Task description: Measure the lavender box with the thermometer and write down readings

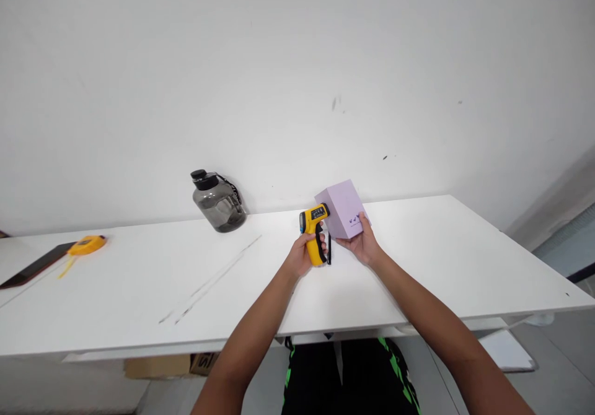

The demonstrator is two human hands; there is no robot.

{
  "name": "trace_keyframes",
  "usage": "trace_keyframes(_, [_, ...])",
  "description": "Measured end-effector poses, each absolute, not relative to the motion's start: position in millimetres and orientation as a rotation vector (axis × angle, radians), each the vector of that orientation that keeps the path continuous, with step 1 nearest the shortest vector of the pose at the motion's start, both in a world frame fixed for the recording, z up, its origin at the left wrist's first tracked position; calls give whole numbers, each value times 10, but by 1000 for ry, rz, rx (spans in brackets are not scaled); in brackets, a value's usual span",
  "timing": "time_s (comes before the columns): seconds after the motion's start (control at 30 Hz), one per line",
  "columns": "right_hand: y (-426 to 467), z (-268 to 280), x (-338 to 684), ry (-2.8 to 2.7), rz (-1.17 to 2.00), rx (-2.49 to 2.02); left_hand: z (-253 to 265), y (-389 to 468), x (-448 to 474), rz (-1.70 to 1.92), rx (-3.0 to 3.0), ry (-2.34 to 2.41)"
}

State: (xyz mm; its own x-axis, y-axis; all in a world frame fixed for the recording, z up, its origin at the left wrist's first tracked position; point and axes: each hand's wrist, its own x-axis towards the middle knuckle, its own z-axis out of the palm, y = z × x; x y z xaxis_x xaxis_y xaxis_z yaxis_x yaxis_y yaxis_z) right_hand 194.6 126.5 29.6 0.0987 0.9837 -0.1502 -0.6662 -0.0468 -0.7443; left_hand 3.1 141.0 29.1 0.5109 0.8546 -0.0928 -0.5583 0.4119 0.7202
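Observation:
A yellow and black infrared thermometer gun is gripped by its handle in my left hand, its nose pointing right. My right hand holds a light purple box from its lower right, thumb on the face with small dark heart-like marks. The box is tilted, and the thermometer's nose is right beside its left side; whether they touch I cannot tell. A narrow black piece stands just right of the thermometer's handle; whether it is joined to the handle is unclear.
On the white table, a grey see-through bottle with a black lid stands near the wall. Farther left lie a yellow tape measure and a dark flat object. Below the table are cardboard and a white panel.

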Motion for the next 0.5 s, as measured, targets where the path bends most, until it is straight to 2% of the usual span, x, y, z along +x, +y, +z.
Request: trace_keyframes(0.5, [1261,294,1954,-538,1450,-828,305,1386,32,932,675,483])
